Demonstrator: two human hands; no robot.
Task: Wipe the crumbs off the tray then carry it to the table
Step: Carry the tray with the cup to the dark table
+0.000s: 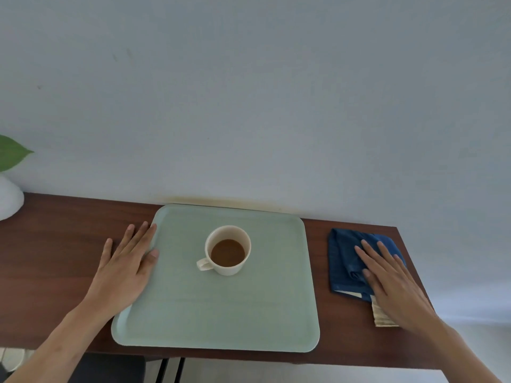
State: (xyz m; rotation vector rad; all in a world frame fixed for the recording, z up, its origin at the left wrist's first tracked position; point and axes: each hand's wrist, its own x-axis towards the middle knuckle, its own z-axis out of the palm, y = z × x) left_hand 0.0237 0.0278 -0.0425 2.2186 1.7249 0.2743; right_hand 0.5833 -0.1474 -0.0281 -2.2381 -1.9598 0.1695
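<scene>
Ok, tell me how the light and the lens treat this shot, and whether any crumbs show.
Head view: soft, even light, faint shadows, no glare on the pale green plastic tray; wide-angle lens bends the dark wooden shelf edge; mild blur, so no crumbs can be made out; left hand at the tray's rim, right hand on the blue folded cloth.

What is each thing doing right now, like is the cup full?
Cup: upright on the tray, partly filled with brown drink.
Tray: flat on the shelf.
Cloth: folded, lying beside the tray.
Left hand: flat, touching the tray's edge.
Right hand: flat on the cloth.
</scene>
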